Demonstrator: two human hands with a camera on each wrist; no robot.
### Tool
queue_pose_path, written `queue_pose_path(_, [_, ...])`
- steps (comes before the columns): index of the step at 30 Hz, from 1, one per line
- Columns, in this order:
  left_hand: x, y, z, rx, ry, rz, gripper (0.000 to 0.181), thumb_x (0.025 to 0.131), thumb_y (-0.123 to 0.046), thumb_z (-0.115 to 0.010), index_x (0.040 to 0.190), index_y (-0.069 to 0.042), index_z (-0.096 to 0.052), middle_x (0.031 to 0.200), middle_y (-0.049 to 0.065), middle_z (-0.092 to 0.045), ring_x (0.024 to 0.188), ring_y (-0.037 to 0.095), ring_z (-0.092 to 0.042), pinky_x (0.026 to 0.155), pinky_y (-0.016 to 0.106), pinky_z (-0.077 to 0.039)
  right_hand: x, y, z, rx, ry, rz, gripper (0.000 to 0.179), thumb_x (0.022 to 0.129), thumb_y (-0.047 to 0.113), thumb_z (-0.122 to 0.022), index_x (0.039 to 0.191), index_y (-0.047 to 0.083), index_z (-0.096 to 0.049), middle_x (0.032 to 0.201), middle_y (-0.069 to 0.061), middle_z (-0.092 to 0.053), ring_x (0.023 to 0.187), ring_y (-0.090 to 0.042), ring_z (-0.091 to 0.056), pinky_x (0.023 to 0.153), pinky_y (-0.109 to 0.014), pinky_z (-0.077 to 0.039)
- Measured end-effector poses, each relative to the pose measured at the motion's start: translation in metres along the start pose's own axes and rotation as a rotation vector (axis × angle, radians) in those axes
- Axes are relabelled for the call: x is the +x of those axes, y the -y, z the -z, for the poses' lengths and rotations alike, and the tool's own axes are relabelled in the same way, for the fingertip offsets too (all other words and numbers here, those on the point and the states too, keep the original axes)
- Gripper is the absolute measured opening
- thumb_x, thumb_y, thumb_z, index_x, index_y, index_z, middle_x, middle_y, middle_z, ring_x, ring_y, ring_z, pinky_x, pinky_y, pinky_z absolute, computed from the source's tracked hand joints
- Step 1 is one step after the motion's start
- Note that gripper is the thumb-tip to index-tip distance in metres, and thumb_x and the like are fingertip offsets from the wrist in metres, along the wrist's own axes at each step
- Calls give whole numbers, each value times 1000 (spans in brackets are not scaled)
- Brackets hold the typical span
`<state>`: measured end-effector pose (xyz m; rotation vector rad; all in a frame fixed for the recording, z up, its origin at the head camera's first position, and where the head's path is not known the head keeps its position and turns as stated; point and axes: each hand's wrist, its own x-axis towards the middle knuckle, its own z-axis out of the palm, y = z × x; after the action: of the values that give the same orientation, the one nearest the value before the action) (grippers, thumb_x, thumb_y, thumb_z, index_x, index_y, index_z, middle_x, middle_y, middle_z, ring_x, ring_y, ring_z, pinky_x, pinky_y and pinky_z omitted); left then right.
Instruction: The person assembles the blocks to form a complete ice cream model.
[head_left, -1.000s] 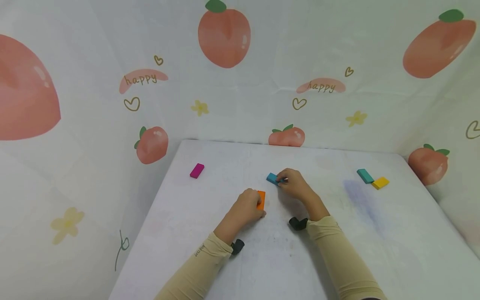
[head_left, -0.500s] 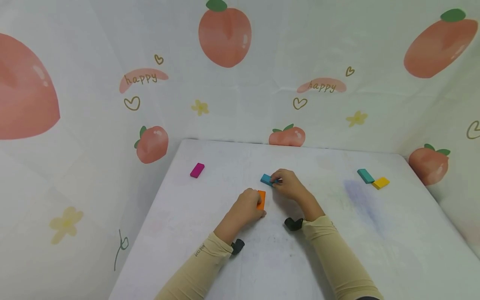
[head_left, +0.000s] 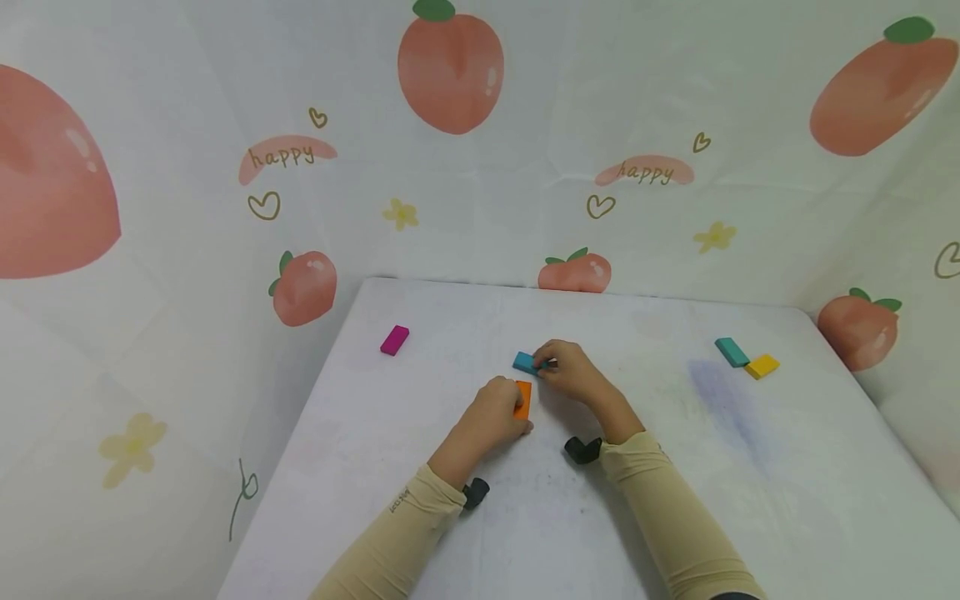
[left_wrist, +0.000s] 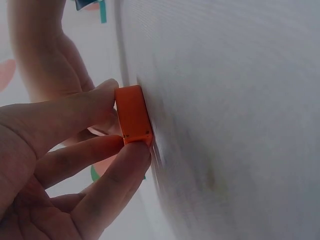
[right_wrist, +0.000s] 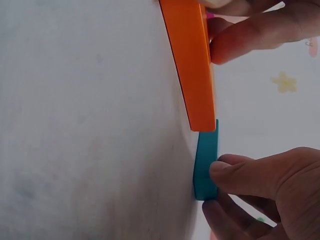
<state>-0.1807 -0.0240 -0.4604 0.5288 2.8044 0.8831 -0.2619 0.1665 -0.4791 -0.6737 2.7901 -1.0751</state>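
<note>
My left hand [head_left: 491, 415] holds an orange rectangular block [head_left: 524, 402] flat on the white table, thumb at one end and fingertips at the other. In the left wrist view, those ends of the orange block [left_wrist: 134, 112] sit between thumb and fingertips. Just past its far end lies a blue block [head_left: 524, 362], angled across. My right hand [head_left: 576, 372] pinches the blue block's right end between thumb and fingers, covering that part. From the right wrist, the blue block [right_wrist: 204, 162] appears right behind the end of the orange one.
A magenta block [head_left: 394, 340] lies at the far left of the table [head_left: 645, 517]. Off to the right, a teal block [head_left: 731, 352] meets a yellow block [head_left: 762, 367] at a corner. A cloth with printed peaches [head_left: 450, 75] hangs behind the table's back edge.
My right hand has slid the blue block leftward, bringing it above the orange block's far end. The left hand and the orange block have stayed in place.
</note>
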Motion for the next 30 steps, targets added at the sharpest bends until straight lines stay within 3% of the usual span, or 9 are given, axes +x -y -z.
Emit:
queue_pose_path(11, [0, 2, -1, -26, -5, -3, 29, 84, -17, -91, 89, 3, -72, 86, 7, -61, 81, 17, -53, 75, 30, -53, -1, 3, -3, -10, 23, 70, 16, 93, -10, -65, 99, -5, -79, 118, -20, -75, 116, -37, -71, 100, -49, -61])
queue_pose_path(30, [-2, 4, -2, -52, -30, -40, 29, 84, -16, -92, 89, 5, -73, 86, 8, -63, 81, 16, -54, 75, 30, -54, -3, 11, -7, 18, 56, 85, 16, 92, -13, -67, 96, -3, -79, 117, -18, -76, 115, -36, -71, 101, -49, -60])
